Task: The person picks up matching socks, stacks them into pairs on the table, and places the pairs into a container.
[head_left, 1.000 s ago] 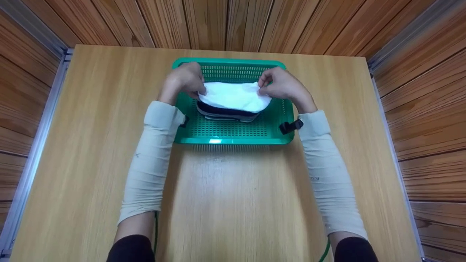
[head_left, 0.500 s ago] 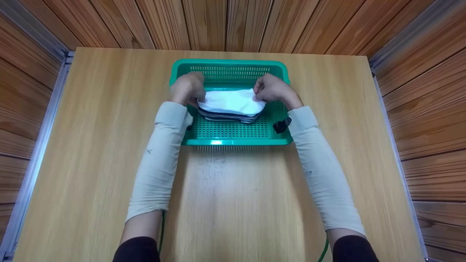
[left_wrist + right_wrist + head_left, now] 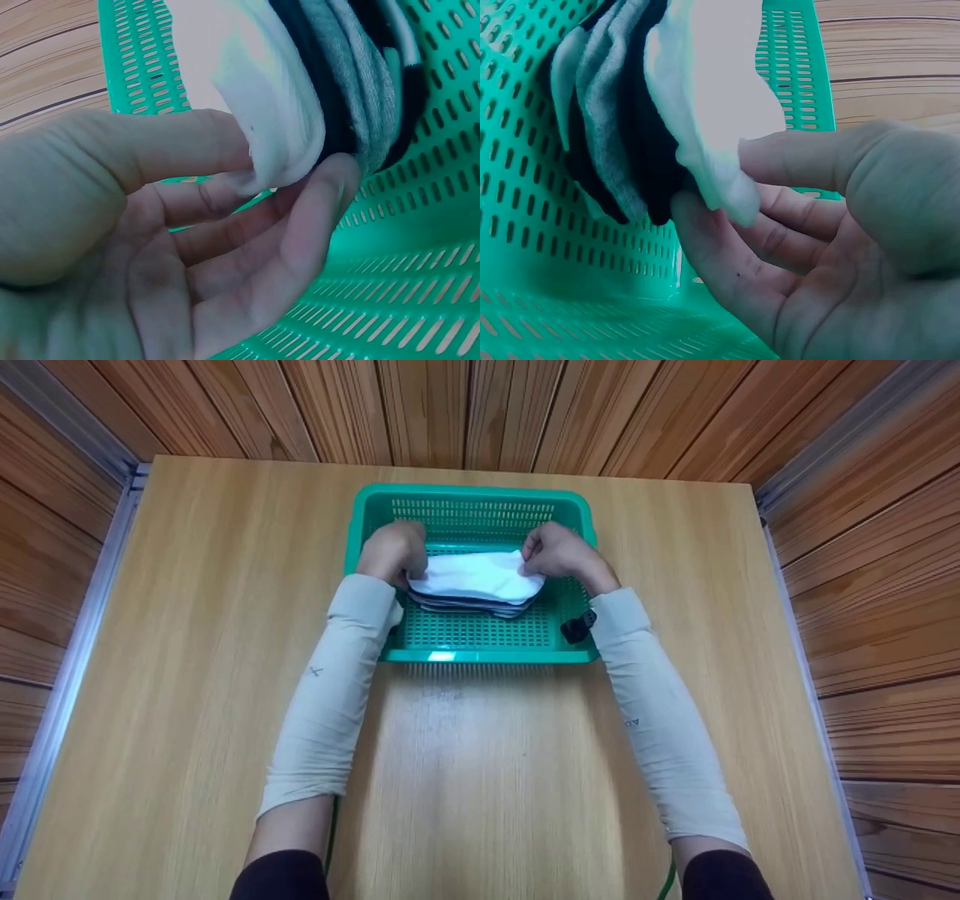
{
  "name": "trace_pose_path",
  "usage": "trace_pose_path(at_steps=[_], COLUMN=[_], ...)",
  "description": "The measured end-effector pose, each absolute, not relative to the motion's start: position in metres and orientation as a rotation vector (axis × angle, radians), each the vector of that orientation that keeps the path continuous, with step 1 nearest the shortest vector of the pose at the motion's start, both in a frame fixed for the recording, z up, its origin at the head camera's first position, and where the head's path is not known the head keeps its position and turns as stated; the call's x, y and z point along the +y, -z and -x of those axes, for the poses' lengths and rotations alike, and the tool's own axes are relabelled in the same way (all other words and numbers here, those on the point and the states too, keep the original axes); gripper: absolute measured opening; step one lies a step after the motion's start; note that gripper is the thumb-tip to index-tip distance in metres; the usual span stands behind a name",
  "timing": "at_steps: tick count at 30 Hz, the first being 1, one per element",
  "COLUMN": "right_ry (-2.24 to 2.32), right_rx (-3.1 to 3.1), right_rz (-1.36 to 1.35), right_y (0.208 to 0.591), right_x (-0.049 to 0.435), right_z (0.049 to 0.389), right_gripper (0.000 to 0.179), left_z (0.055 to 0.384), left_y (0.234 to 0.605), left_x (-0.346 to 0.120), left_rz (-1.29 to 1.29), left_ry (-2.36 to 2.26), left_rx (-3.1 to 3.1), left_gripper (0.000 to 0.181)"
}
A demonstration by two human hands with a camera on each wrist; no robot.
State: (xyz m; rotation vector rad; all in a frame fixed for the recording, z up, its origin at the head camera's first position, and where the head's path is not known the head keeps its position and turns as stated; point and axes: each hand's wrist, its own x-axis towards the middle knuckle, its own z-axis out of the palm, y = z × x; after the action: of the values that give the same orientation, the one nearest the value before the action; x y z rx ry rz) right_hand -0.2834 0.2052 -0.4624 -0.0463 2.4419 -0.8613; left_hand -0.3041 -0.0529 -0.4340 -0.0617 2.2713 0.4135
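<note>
A white sock (image 3: 472, 574) lies across the top of a stack of folded socks (image 3: 480, 606) inside a green basket (image 3: 510, 656). Dark and grey layers show beneath the white one, plainest in the left wrist view, where the stack's grey sock (image 3: 345, 67) appears. At the sock's left end my left hand (image 3: 396, 553) pinches the white cloth between thumb and fingers, one finger touching the dark layer below. My right hand (image 3: 562, 553) pinches the opposite end; in the right wrist view its thumb (image 3: 802, 157) presses on the white cloth.
The slotted basket walls rise around both hands, with the back wall (image 3: 472, 514) behind the stack. Under it is a wooden table (image 3: 465, 780), bordered by plank walls (image 3: 480, 412) and metal rails. A black wrist camera (image 3: 577, 627) hangs over the basket's right side.
Both hands have lowered the white sock toward me onto the stack, moving slightly inward. It now lies flatter over the dark layer. Neither hand has let go.
</note>
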Motion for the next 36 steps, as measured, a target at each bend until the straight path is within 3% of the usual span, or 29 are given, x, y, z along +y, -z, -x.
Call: trace_pose_path(at_steps=[5,13,18,24,29,33,36], right_ry=[0.846,0.822,0.883,0.979,1.065,1.101,1.131], right_rx=[2.453,2.49,2.516,2.579,2.648,2.746,2.817], right_rz=[0.053,0.058,0.09,0.126,0.146,0.158,0.144], right_y=[0.46,0.46,0.453,0.432,0.413,0.399,0.391], right_x=[0.208,0.214,0.219,0.229,0.242,0.255,0.265], right_z=[0.284,0.282,0.282,0.272,0.258,0.247,0.238], right_gripper=[0.019,0.034,0.039,0.039,0.049,0.065,0.071], left_z=[0.305,0.301,0.295,0.282,0.27,0.261,0.255], left_y=[0.432,0.425,0.413,0.394,0.377,0.366,0.362], left_x=[-0.053,-0.055,-0.055,-0.059,-0.071,-0.086,-0.096], left_rz=[0.041,-0.03,-0.128,-0.253,-0.374,-0.482,-0.518], left_ry=[-0.43,-0.496,-0.486,-0.512,-0.557,-0.6,-0.64], left_rx=[2.287,2.303,2.399,2.573,2.723,2.821,2.907], left_gripper=[0.055,0.069,0.051,0.012,0.017,0.051,0.052])
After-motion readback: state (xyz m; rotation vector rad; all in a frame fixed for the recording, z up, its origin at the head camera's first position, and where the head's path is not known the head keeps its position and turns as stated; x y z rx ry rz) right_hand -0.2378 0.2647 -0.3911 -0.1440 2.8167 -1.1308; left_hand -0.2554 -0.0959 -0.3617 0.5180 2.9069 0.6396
